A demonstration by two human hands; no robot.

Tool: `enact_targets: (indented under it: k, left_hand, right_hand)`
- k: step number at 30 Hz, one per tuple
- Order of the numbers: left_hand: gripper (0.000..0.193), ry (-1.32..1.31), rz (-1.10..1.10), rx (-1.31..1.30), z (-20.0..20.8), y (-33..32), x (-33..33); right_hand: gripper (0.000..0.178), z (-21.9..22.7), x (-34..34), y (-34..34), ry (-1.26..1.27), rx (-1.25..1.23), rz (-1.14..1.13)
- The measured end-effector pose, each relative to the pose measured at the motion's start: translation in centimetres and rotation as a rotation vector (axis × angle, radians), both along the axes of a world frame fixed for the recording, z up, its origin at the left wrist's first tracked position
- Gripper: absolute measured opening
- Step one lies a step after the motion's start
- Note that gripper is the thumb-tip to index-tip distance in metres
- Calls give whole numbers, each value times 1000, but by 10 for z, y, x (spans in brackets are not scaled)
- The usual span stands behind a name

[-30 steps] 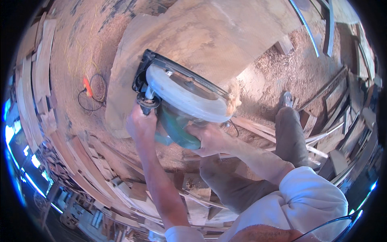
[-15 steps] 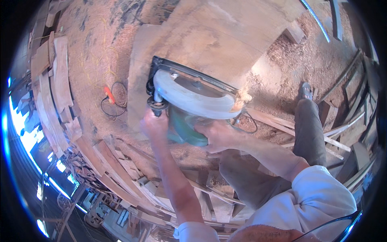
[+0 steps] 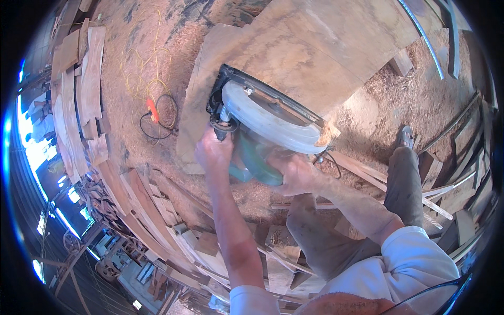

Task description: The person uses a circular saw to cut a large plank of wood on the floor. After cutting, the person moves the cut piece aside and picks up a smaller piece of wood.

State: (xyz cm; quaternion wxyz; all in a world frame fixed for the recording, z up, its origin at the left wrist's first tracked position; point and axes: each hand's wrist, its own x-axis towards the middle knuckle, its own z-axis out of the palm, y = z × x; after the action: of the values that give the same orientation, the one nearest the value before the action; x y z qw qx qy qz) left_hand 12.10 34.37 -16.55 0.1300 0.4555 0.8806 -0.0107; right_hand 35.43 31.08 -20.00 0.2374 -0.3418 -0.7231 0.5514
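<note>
A large circular saw (image 3: pixel 273 118) with a green body, a pale curved blade guard and a dark base plate lies across a wide wooden board (image 3: pixel 294 52). My left hand (image 3: pixel 214 152) is closed round its dark front knob, at the saw's left end. Behind the guard, my right hand (image 3: pixel 299 175) wraps the green rear handle; the fingers are partly hidden by it. Sawdust clings to the right end of the guard. The underside of the blade cannot be seen.
An orange plug connector (image 3: pixel 152 110) with yellow and black cord lies on the sawdust-covered ground to the left. Long planks (image 3: pixel 92 73) are stacked at the left, and thin strips (image 3: pixel 367 170) lie by my foot (image 3: pixel 406 137). A metal straightedge (image 3: pixel 424 39) is at the far right.
The whole scene has shifted slightly right in the picture. Both hands keep their hold on the saw, which sits a little farther from the board's left edge region in view.
</note>
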Motion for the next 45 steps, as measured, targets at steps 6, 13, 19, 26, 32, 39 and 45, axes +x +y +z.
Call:
enact_targets:
  k: [6,13,19,26,32,39,45]
  left_hand:
    - [31,9,-6,-8,2,2,-4]
    - [29,-52,-67,131,-11,-1,-17]
    - [21,8,-93,111,-7,-2,-13]
    - [24,-25,-79,164,-10,-3,-17]
    - [27,34,-84,163,-12,2,-18]
    - [28,56,-69,148,-9,2,-22]
    - [29,26,-54,129,-10,4,-22]
  right_hand:
    - [41,0,-4,3,-23,-46,44]
    - [40,-5,-9,4,19,-63,25]
    - [50,0,-9,7,-72,-199,132]
    - [67,6,-8,12,-36,-229,140]
    - [63,4,-13,13,77,-96,-5]
    - [48,-3,-17,11,48,-94,49]
    - [52,-3,-16,13,6,-84,49]
